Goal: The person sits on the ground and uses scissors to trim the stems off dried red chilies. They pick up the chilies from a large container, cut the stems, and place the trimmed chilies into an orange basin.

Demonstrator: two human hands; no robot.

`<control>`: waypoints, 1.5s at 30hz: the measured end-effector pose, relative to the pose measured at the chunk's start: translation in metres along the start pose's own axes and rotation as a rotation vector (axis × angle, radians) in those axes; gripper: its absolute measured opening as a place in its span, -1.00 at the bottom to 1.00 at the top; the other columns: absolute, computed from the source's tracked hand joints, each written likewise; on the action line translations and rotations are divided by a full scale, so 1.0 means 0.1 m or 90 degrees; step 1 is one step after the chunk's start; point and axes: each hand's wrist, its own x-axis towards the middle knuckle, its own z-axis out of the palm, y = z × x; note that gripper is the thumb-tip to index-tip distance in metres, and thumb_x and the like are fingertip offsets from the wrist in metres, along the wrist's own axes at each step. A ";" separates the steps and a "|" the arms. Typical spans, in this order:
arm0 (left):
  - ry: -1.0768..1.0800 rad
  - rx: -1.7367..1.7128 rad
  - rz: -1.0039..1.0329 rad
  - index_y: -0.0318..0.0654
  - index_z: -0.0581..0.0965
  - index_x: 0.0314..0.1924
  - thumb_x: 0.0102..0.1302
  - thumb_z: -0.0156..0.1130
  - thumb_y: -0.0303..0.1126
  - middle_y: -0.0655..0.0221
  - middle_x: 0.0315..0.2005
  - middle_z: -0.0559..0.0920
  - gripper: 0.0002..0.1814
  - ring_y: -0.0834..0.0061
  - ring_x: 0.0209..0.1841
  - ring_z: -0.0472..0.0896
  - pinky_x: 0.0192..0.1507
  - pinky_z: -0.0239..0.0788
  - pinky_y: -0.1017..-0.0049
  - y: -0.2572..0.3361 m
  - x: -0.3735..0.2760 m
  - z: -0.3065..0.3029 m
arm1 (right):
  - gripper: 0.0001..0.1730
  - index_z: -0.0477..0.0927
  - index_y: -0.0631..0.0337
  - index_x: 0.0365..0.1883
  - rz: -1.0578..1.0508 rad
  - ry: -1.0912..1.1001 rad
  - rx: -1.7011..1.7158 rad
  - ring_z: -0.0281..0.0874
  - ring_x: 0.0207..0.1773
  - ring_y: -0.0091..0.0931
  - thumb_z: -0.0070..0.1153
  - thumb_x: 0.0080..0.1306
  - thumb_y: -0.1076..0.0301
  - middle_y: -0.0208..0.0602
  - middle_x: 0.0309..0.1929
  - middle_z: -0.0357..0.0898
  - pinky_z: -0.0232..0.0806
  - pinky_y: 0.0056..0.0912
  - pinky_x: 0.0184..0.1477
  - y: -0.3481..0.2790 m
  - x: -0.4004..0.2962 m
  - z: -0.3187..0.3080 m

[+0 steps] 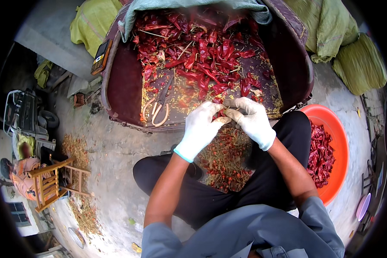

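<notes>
White gloves cover both hands. My left hand [203,124] holds a dried red chili pepper [220,113] between thumb and fingers, at the near edge of an open maroon case [125,87]. My right hand [252,120] meets it there, its thumb and forefinger pinched at the pepper's stem end. Many dried red chilies [209,54] and loose yellow seeds lie in the case. Scissors [159,108] with pale handles rest at its left, blades pointing away. Below my hands, between the legs, is a pile of stems and red scraps [225,158] on the ground.
An orange basin [341,154] with dried chilies stands by the right knee. A mobile phone [102,57] rests on the case's left rim. Green woven sacks [359,64] stand behind. At left, another person [25,174] sits near a wooden chair [51,182], beside scattered stems [75,151].
</notes>
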 end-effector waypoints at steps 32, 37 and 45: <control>-0.105 -0.072 0.003 -0.33 0.50 -0.15 0.39 0.23 -0.19 0.09 -0.50 0.59 -0.70 0.11 -0.47 0.64 -0.41 0.39 0.19 -0.07 -0.11 0.18 | -0.88 0.70 0.23 -0.22 -0.097 0.037 -0.103 0.74 -0.26 -0.32 0.21 0.30 0.46 -0.13 -0.33 0.70 0.52 -0.33 -0.20 -0.11 -0.11 -0.04; 0.041 -0.084 0.039 -0.30 0.55 -0.16 0.38 0.26 -0.31 0.04 -0.49 0.60 -0.80 0.04 -0.41 0.64 -0.39 0.43 0.25 0.03 -0.09 0.22 | -0.89 0.65 0.28 -0.21 0.142 0.000 0.255 0.50 -0.54 -0.59 0.19 0.37 0.44 -0.32 -0.48 0.63 0.34 -0.50 -0.44 -0.13 -0.02 -0.05; 0.117 -0.186 0.027 -0.27 0.57 -0.16 0.42 0.24 -0.31 0.12 -0.52 0.62 -0.83 0.13 -0.46 0.64 -0.42 0.43 0.32 0.12 -0.06 0.27 | -0.87 0.62 0.30 -0.21 0.308 0.036 0.646 0.34 -0.63 -0.67 0.12 0.44 0.41 -0.47 -0.61 0.49 0.23 -0.54 -0.54 -0.12 0.07 -0.02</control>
